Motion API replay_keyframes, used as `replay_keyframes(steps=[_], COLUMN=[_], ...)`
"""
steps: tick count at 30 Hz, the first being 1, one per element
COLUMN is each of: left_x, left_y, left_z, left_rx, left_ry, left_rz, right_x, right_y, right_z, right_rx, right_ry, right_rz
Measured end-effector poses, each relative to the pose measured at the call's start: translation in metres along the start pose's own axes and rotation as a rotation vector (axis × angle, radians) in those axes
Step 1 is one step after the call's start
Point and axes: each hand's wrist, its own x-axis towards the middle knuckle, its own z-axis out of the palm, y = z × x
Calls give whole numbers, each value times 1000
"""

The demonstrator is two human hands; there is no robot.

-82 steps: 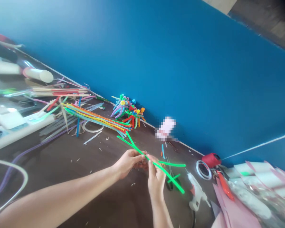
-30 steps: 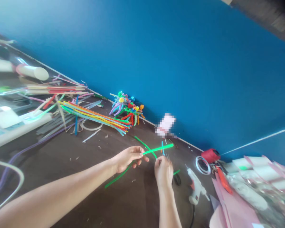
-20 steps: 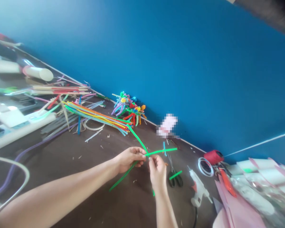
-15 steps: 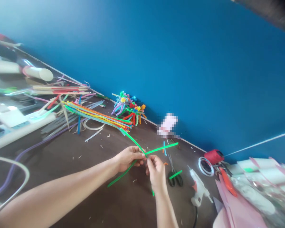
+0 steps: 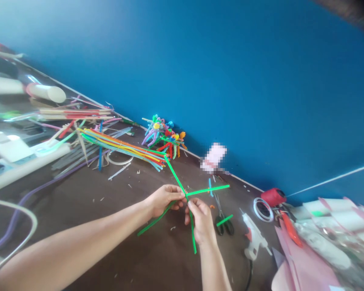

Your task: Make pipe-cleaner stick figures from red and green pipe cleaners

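The left hand (image 5: pixel 166 201) pinches the green pipe cleaners (image 5: pixel 187 195) at their crossing; the right hand (image 5: pixel 199 218) pinches at five o'clock, scissors (image 5: pixel 221 215) lying beyond at four. The stems look light and bendy, best held mid-cross; whether they're twisted, I can't tell.

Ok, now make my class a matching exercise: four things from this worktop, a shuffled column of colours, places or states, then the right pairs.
1. Scissors
2. Glue gun
3. Spool
4. Long green stems

A. Red, near the blue wall
B. Between left hand and right hand
C. White, dark cord
D. Short green piece across the handles

Pairs: 1-D, 2-C, 3-A, 4-B
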Motion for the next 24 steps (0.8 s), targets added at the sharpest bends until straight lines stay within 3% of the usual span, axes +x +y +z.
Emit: replay_keyframes(steps=[6, 15, 24], left_x=[-1, 1, -3], left_y=[1, -5, -4], left_z=[0, 3, 7], left_rx=[1, 152, 306], left_ry=[-1, 61, 57], left_rz=[-22, 51, 55], right_x=[0, -1, -3], right_y=[-2, -1, -8], right_z=[-1, -2, -1], right_rx=[2, -63, -228], right_ry=[-7, -21, 77], right_rz=[15, -7, -25])
